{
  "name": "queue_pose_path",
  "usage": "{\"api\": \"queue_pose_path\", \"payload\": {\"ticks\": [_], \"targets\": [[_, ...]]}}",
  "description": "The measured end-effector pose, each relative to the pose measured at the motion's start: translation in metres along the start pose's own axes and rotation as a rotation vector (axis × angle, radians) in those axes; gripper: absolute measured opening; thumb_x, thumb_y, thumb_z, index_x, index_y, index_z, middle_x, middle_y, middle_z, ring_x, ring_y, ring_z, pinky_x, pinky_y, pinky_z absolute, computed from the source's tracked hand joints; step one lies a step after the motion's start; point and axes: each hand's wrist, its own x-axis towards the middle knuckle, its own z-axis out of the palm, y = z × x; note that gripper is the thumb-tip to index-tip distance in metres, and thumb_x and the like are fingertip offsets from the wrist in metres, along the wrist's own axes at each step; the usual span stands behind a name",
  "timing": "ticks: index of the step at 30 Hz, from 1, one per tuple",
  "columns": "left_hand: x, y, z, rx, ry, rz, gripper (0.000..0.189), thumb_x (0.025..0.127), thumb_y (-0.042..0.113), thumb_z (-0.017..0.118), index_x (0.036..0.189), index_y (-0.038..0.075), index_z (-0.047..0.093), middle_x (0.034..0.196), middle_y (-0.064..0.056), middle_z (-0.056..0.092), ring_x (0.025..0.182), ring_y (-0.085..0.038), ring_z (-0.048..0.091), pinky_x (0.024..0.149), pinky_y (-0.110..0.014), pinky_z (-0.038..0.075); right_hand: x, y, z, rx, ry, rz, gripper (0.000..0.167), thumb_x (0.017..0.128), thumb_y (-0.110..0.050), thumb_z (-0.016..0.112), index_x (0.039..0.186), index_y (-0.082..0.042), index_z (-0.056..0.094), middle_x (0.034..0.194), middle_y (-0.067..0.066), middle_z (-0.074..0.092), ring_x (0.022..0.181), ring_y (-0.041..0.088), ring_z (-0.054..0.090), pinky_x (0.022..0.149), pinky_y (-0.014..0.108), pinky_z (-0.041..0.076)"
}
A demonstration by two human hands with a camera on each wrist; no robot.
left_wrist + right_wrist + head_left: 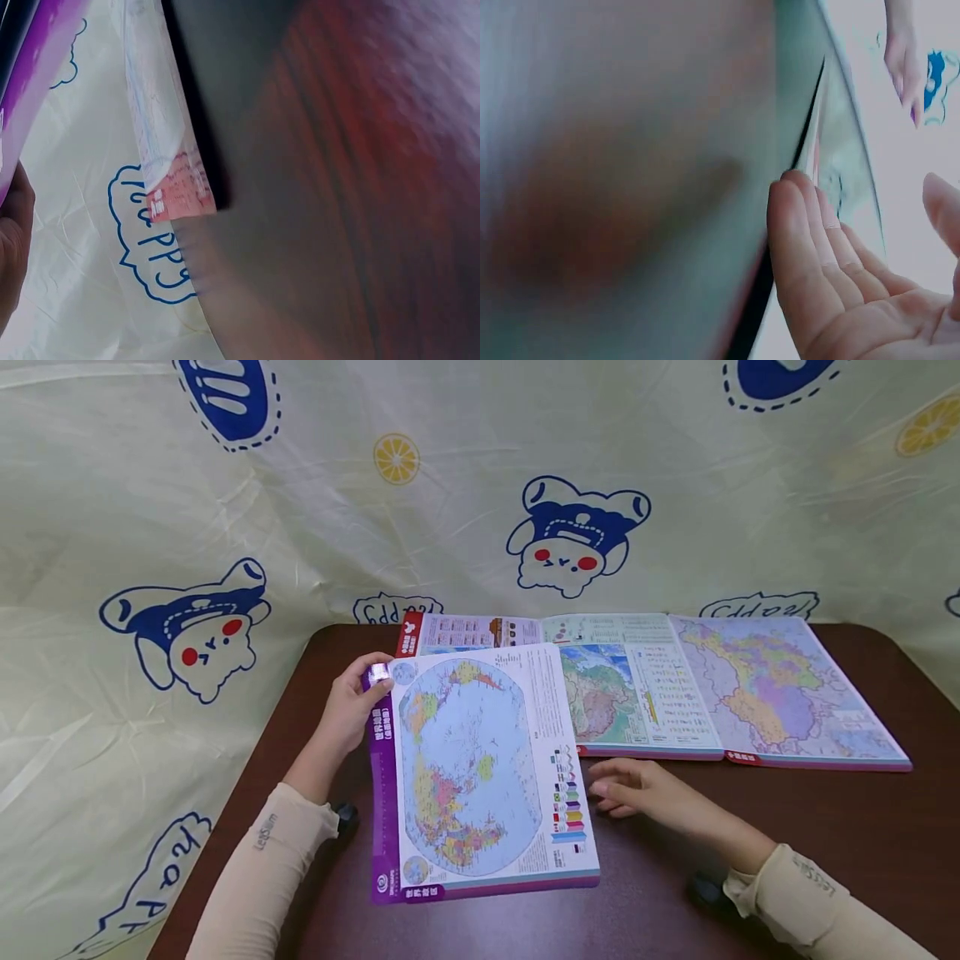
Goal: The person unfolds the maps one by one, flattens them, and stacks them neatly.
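Note:
My left hand [347,706] pinches the upper left corner of a folded world map [480,710], its thumb lying over the purple edge. The map is raised toward me, tilted, with its printed side facing up. My right hand [652,793] is just beyond the map's right edge, fingers extended and holding nothing. Behind the world map lies an unfolded map [780,685] with red corner labels, partly covered by it. In the left wrist view, only part of the left hand [13,251] shows beside the purple edge. The right wrist view shows the right palm [862,307] with its thumb apart.
Both maps are over a dark brown table [630,893] with rounded far corners. A pale printed cloth [450,527] with cartoon figures hangs behind the table and down its left side. A dark wrist device [708,893] is at the right cuff.

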Motion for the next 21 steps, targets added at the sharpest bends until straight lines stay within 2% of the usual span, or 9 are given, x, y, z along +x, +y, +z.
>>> {"api": "queue_pose_path", "payload": {"ticks": [3,6,10,13,16,21], "targets": [[0.002,0.001,0.004,-0.032,0.022,0.001,0.028,0.090,0.008,0.054,0.117,0.013,0.050,0.115,-0.014,0.049,0.093,-0.029,0.055,0.072,-0.036,0.051,0.000,0.003,0.009,0.060,-0.033,0.031,0.038,0.090,-0.018,0.055,0.111,0.012,0.045,0.098,0.019,0.061,0.084,0.026,0.061,0.068,0.038,0.052],[0.003,0.002,0.007,-0.063,0.037,-0.011,0.028,0.090,0.007,0.054,0.117,0.013,0.050,0.116,-0.014,0.048,0.094,-0.028,0.054,0.072,-0.035,0.051,0.000,0.007,0.014,0.069,-0.029,0.031,0.028,0.089,-0.014,0.057,0.100,0.009,0.045,0.084,0.015,0.062,0.075,0.023,0.061,0.061,0.038,0.053],[0.002,0.004,0.009,-0.123,0.016,-0.013,0.037,0.090,0.007,0.054,0.125,0.013,0.045,0.117,-0.013,0.048,0.095,-0.027,0.055,0.073,-0.035,0.051,-0.001,0.009,0.014,0.082,0.001,0.011,0.021,0.088,-0.008,0.056,0.094,0.007,0.044,0.076,0.013,0.061,0.068,0.021,0.060,0.055,0.038,0.053],[0.000,0.005,0.009,-0.201,-0.030,-0.005,0.050,0.090,0.011,0.054,0.135,0.019,0.035,0.121,-0.014,0.047,0.097,-0.027,0.057,0.074,-0.036,0.051,-0.002,0.008,0.012,0.100,0.024,0.009,0.020,0.089,-0.008,0.055,0.094,0.007,0.044,0.076,0.012,0.060,0.068,0.020,0.060,0.055,0.038,0.053],[-0.002,0.004,0.010,-0.260,-0.087,-0.027,0.055,0.090,0.015,0.054,0.139,0.020,0.029,0.122,-0.014,0.047,0.096,-0.025,0.059,0.074,-0.037,0.051,-0.002,0.007,0.009,0.116,0.048,-0.005,0.021,0.090,-0.009,0.054,0.097,0.008,0.044,0.079,0.013,0.060,0.070,0.022,0.060,0.056,0.038,0.053],[-0.007,0.001,0.014,-0.251,-0.196,-0.096,0.047,0.092,0.016,0.052,0.134,0.007,0.033,0.117,-0.015,0.053,0.090,-0.022,0.060,0.073,-0.035,0.051,-0.002,0.007,0.001,0.114,0.134,-0.032,0.021,0.090,-0.007,0.053,0.098,0.009,0.043,0.083,0.013,0.060,0.071,0.023,0.061,0.057,0.038,0.053]]}}
